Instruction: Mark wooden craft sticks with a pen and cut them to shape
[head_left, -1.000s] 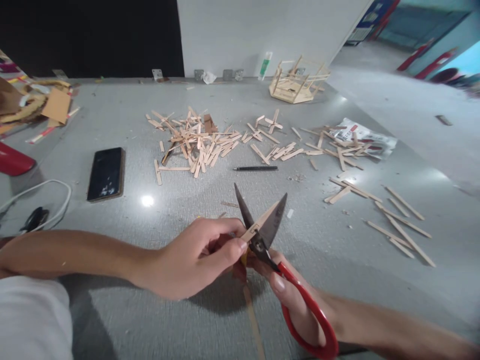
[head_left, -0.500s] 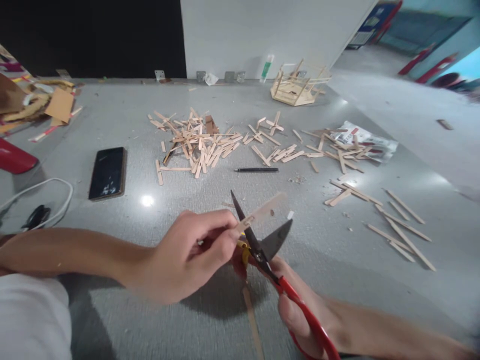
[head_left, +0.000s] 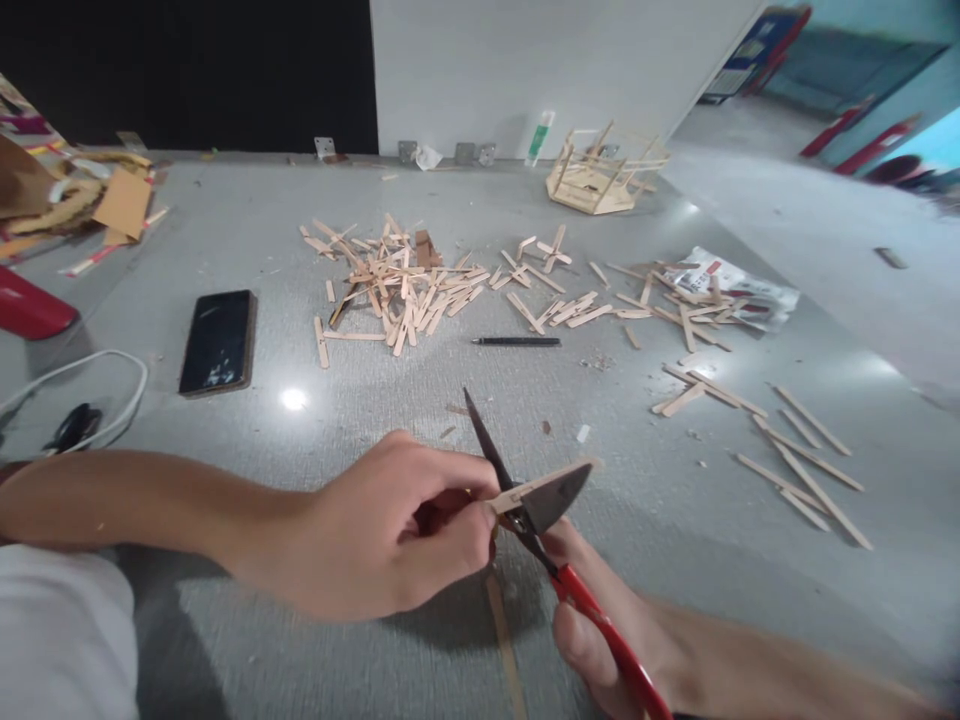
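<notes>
My left hand (head_left: 405, 525) pinches one end of a flat wooden craft stick (head_left: 551, 478) between thumb and fingers. The stick points up to the right and lies between the blades of the scissors (head_left: 559, 500), close to their pivot. My right hand (head_left: 607, 620) is closed round the red handles, and the dark blades stand apart. Under the hands, another wooden strip (head_left: 504, 640) runs toward the near edge. A few small offcuts (head_left: 546, 428) lie on the table just beyond the blades.
A heap of short sticks (head_left: 405, 285) lies mid-table, with a black pen (head_left: 516, 342) before it. Longer sticks (head_left: 799, 445) and a plastic packet (head_left: 739, 285) are at right. A wooden frame model (head_left: 596, 195) stands behind. At left are a phone (head_left: 217, 342) and a white cable (head_left: 112, 355).
My left hand has shifted right and slightly down, bringing the stick from above the scissors down between the blades near the pivot. The scissors have stayed nearly in place.
</notes>
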